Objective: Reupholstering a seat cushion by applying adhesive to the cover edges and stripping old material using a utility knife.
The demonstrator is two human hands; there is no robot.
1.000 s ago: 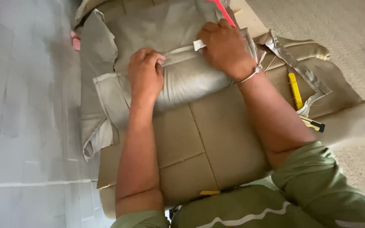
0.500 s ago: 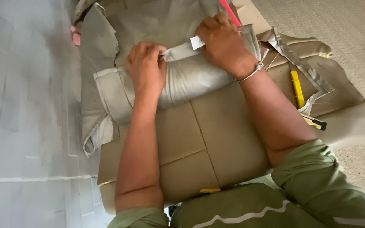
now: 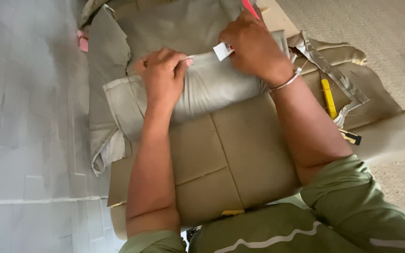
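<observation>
on the tan seat cushion (image 3: 230,154) in front of the person, the left hand (image 3: 164,77) is pinching the edge of a grey cover (image 3: 212,86) bunched there. the right hand (image 3: 254,47) is gripping the same cover by its white tag (image 3: 222,50). a yellow knife (image 3: 328,97) is lying just right of the forearm.

A yellow utility knife (image 3: 328,97) lies on tan fabric offcuts (image 3: 352,79) at the right, with a second yellow-and-black tool (image 3: 351,137) just below it. Beige carpet (image 3: 366,23) lies beyond. At the left is grey tiled floor (image 3: 24,140), with a small pink scrap (image 3: 82,42) near the top.
</observation>
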